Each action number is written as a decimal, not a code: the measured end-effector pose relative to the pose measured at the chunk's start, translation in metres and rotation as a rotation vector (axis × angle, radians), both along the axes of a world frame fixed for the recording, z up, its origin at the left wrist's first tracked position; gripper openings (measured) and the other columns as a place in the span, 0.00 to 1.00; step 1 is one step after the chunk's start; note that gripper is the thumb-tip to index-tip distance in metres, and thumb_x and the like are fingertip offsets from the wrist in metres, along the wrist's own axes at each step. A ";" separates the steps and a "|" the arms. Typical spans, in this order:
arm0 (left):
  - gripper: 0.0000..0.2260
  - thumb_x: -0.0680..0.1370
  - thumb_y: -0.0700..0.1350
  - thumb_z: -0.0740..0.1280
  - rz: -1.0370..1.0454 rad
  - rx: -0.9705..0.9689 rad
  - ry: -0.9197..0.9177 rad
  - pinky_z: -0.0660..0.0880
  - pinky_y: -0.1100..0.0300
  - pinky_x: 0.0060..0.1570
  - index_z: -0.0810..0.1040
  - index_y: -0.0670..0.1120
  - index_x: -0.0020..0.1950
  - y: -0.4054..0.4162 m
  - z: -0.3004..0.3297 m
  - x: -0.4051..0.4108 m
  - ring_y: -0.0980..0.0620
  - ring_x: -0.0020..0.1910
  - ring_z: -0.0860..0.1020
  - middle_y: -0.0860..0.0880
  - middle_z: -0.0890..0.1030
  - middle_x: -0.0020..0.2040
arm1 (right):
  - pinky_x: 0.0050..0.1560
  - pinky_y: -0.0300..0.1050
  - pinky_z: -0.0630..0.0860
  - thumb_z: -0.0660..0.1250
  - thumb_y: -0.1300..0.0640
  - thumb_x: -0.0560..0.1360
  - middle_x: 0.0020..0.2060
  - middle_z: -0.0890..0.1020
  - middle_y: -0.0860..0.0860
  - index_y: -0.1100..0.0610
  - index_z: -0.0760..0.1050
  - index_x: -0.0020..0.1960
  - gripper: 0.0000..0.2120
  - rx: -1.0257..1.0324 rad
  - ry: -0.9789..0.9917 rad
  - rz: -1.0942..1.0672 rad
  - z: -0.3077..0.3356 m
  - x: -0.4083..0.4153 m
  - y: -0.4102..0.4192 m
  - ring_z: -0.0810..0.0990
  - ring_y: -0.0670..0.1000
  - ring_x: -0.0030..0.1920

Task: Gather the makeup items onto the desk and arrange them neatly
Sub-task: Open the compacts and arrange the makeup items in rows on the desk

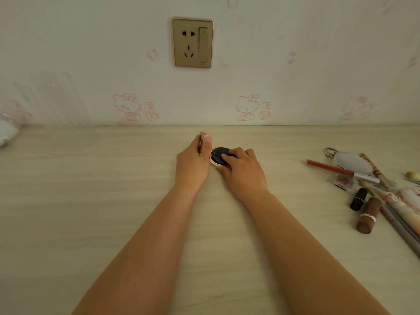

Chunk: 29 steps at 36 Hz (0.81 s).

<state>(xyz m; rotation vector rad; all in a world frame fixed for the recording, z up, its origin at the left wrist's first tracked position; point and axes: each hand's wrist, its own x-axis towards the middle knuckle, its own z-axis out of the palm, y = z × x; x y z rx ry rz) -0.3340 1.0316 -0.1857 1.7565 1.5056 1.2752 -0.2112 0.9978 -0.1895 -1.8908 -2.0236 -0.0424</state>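
Arranging barely begun: round black compact [219, 156] is gripped by curled right hand [243, 171] mid-desk [91, 201]; a thin pinkish item [202, 139] is pinched by left hand [193, 164]. Lipsticks [368, 218], pencils [400, 223] lie unsorted at right.

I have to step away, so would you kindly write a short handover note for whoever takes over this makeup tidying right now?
Left hand: holds a thin pink item upright on its edge.
Right hand: grips a round black compact resting on the desk, mid-desk near the wall.
Done: these two items are at the centre.
Left: the pile at the right edge, unsorted and overlapping: red lip gloss, small mirror, two lipsticks, pencils.
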 end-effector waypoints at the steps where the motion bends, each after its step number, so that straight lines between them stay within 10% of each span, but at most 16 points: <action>1: 0.19 0.81 0.56 0.52 0.028 0.006 0.019 0.65 0.72 0.33 0.68 0.51 0.33 0.001 0.000 -0.003 0.56 0.31 0.72 0.52 0.75 0.29 | 0.57 0.41 0.63 0.57 0.47 0.79 0.62 0.72 0.50 0.53 0.73 0.65 0.18 -0.002 0.010 -0.006 0.000 0.000 0.001 0.65 0.55 0.60; 29: 0.17 0.80 0.54 0.58 0.116 -0.017 -0.007 0.61 0.63 0.34 0.72 0.47 0.34 0.060 -0.001 -0.003 0.54 0.30 0.68 0.52 0.72 0.28 | 0.57 0.43 0.66 0.54 0.51 0.79 0.65 0.70 0.49 0.52 0.68 0.69 0.19 0.012 0.066 -0.085 -0.008 -0.017 0.082 0.64 0.52 0.65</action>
